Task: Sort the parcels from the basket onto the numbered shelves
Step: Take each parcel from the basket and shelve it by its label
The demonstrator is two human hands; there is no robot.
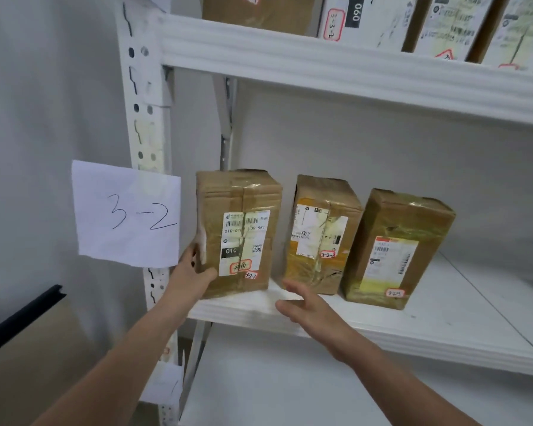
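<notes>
Three brown parcels stand upright in a row on the middle shelf [462,290] of a white rack. A paper sign [126,214] reading "3-2" hangs on the rack's left post [142,118], just beside the row.

The left hand [191,272] is on the left parcel [239,232], at its lower left corner: the thumb lies across the front face near the bottom, and the fingers go around the left side out of view, so the grip is clamped on that box. The box rests on the shelf at its left end, near the front edge. Its white label shows "010" and a small red-edged tag marked 3-2-1 (as far as the handwriting can be read).

The right hand [308,305] hovers open in front of the shelf edge, fingers spread and apart, holding nothing. Its fingertips point toward the gap between the left parcel and the middle parcel [319,235], without clearly touching either.

The middle parcel carries a tag reading 3-2-2. The right parcel [397,250] stands just beside it, turned slightly.

On the top shelf [320,66] more parcels [366,20] stand side by side.
</notes>
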